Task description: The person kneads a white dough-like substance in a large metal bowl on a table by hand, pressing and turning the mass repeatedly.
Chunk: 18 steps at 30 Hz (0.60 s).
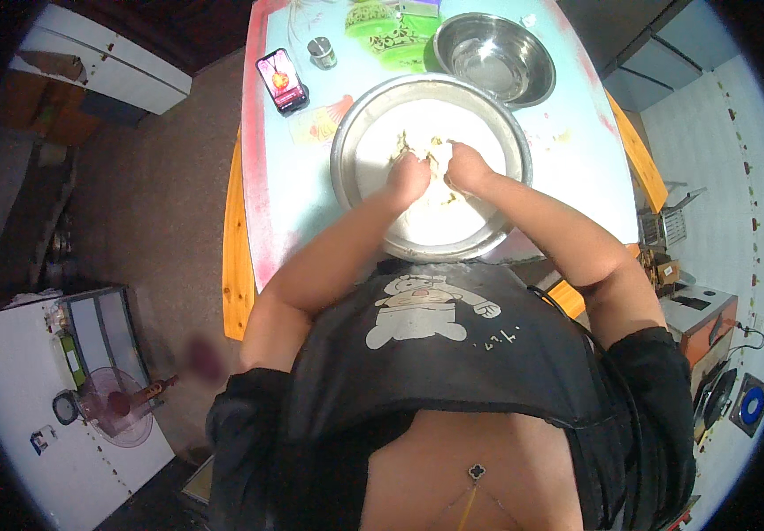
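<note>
A wide metal basin (342, 166) holds bright white flour (468, 119), with pale yellow, shaggy dough (439, 151) in its middle. Both my hands are down in the basin, side by side. My left hand (410, 176) is curled into a fist around some of the dough, and bits of it stick out past the knuckles. A short gap away, my right hand (468, 167) is bent inward with its fingers closed on the dough's other side. The fingertips of both hands are hidden in the dough and the glare.
Behind the basin, to the right, stands a steel bowl (535, 60). A lit smartphone (282, 81) leans at the table's left, near a small metal-topped jar (321, 53). Wooden benches (236, 265) flank the table (289, 179). A pink fan (116, 406) stands at lower left.
</note>
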Tool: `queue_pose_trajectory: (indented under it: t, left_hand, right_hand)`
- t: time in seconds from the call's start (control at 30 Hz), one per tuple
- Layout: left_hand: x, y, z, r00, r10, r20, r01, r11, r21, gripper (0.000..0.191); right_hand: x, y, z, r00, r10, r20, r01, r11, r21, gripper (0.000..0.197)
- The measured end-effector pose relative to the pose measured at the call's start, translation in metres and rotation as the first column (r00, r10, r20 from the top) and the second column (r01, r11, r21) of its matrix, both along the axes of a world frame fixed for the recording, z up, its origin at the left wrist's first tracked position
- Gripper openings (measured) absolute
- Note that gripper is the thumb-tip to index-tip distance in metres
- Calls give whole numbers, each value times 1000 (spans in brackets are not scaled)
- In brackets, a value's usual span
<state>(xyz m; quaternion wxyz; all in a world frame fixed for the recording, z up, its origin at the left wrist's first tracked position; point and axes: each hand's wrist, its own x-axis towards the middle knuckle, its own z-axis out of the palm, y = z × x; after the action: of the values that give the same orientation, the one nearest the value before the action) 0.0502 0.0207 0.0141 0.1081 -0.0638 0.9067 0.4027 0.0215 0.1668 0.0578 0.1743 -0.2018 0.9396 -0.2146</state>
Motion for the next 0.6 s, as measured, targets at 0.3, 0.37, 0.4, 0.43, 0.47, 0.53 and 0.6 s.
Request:
queue_pose_trajectory:
  t: [0.3,0.37,0.4,0.43,0.47,0.53,0.6]
  left_hand:
    - [6,-38,20,888,-311,338,304,950,74,76]
    - [11,-36,33,857,-335,392,428,886,-180,92]
    - [15,-34,38,855,-335,395,429,886,-177,92]
    - [18,-33,42,872,-331,362,434,863,-257,92]
    - [20,-32,42,885,-330,328,435,835,-336,92]
    - [14,-43,19,826,-390,407,491,852,-181,95]
    - [9,-45,8,750,-462,473,531,847,-15,97]
  right_hand:
    - [-3,31,4,971,144,190,-175,972,155,67]
    - [-1,34,16,963,161,215,-210,951,229,77]
    - [2,34,26,954,29,300,-94,974,205,78]
    - [4,34,29,918,-100,384,26,981,192,80]
    - [0,36,22,814,-201,544,149,979,139,76]
    - [0,36,8,711,-267,650,270,958,98,73]
    - [2,38,-9,583,-315,749,397,915,76,70]
